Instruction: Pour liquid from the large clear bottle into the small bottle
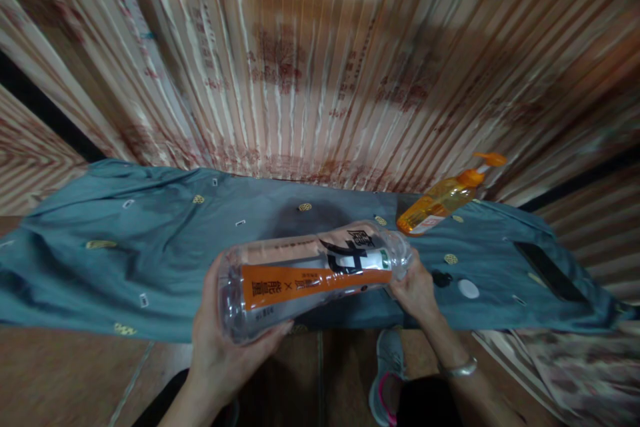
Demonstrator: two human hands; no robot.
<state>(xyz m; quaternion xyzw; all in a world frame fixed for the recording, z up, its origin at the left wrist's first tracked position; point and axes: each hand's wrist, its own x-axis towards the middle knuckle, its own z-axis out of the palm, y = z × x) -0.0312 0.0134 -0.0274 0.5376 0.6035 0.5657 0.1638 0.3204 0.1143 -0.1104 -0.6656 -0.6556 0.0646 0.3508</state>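
Observation:
A large clear plastic bottle (310, 273) with an orange and white label lies sideways in the air over a cloth-covered surface. My left hand (225, 340) is wrapped round its base, the thumb along the lower side. Around the neck end on the right, my right hand (415, 283) is closed, its fingers partly hidden by the bottle. An orange pump bottle (440, 200) stands on the cloth just beyond the neck end.
The teal patterned cloth (165, 247) covers a long narrow surface. At its right lie a white disc (469, 289), a small black object (443, 278) and a dark flat phone-like object (550, 271). A patterned curtain (320, 67) hangs behind.

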